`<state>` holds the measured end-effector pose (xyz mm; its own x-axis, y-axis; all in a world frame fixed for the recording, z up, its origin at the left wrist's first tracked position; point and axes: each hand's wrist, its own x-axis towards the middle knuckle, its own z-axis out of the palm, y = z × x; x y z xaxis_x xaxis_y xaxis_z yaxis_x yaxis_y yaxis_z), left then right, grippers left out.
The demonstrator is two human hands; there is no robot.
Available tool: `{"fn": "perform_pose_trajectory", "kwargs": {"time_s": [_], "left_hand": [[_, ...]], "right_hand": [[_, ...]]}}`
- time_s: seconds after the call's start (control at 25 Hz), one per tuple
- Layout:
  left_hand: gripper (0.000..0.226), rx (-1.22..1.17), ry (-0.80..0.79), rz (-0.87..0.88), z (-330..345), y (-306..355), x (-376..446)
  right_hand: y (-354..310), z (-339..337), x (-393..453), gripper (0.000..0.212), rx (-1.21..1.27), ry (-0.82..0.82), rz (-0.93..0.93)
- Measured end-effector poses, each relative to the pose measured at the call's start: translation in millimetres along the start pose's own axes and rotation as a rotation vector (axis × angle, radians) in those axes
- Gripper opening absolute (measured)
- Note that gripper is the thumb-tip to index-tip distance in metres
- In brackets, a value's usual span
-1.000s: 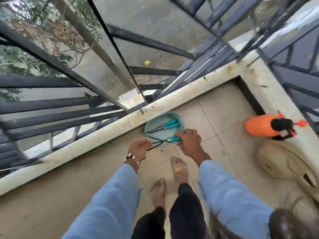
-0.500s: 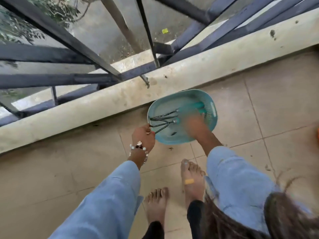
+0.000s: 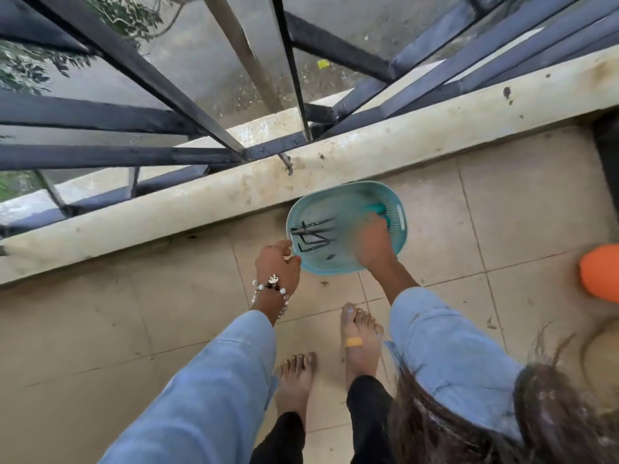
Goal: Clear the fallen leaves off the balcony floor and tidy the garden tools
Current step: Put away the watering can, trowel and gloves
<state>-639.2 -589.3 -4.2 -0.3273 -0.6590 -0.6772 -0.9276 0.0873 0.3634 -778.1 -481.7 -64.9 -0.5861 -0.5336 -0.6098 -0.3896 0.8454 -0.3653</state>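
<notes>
Left hand (image 3: 277, 266) pinches the teal basket (image 3: 338, 262) rim; blurred right hand (image 3: 370, 244) reaches among garden tools (image 3: 313, 231) inside.

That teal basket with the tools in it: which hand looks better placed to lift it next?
Probably the left hand: it already grips the teal basket at its near rim. The right hand is inside, blurred, among the garden tools.

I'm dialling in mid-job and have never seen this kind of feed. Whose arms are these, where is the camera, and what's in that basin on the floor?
There is no robot: a person wears one wide-angle camera on the head, looking down at their own arms and bare feet. The teal basin sits on the tiled balcony floor beside the low ledge under the railing. The left hand grips the basin's rim. The right hand reaches inside among the garden tools, which have dark metal prongs and teal handles; motion blur hides whether it grips one. An orange object shows at the right edge.
</notes>
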Motion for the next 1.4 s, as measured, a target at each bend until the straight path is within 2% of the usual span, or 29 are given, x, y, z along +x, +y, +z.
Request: {"fn": "perform_pose_trajectory", "kwargs": {"time_s": [0.2,0.4,0.6,0.76,0.92,1.08,1.4], "left_hand": [[0.029,-0.094,0.003,-0.022,-59,40,-79],[0.025,-0.175,0.014,-0.031,-138,69,-190],[0.024,-0.258,0.118,-0.053,-229,81,-313],[0.026,-0.306,0.229,-0.122,-267,62,-384],[0.033,-0.231,0.321,-0.175,-293,15,-424],[0.035,-0.234,0.389,-0.248,-313,-53,-455],[0.037,-0.267,0.490,-0.505,-337,-256,-565]], "right_hand": [[-36,-70,-84,0.024,0.291,0.052,0.023],[-97,-153,-201,0.021,0.407,0.075,-0.020],[-171,-239,-320,0.023,0.299,0.030,-0.144],[-216,-267,-378,0.025,0.133,-0.042,-0.237],[-264,-260,-410,0.022,-0.229,-0.111,-0.460],[-315,-225,-437,0.027,-0.439,-0.144,-0.643],[-439,-86,-551,0.030,-0.630,-0.290,-0.949]]}}
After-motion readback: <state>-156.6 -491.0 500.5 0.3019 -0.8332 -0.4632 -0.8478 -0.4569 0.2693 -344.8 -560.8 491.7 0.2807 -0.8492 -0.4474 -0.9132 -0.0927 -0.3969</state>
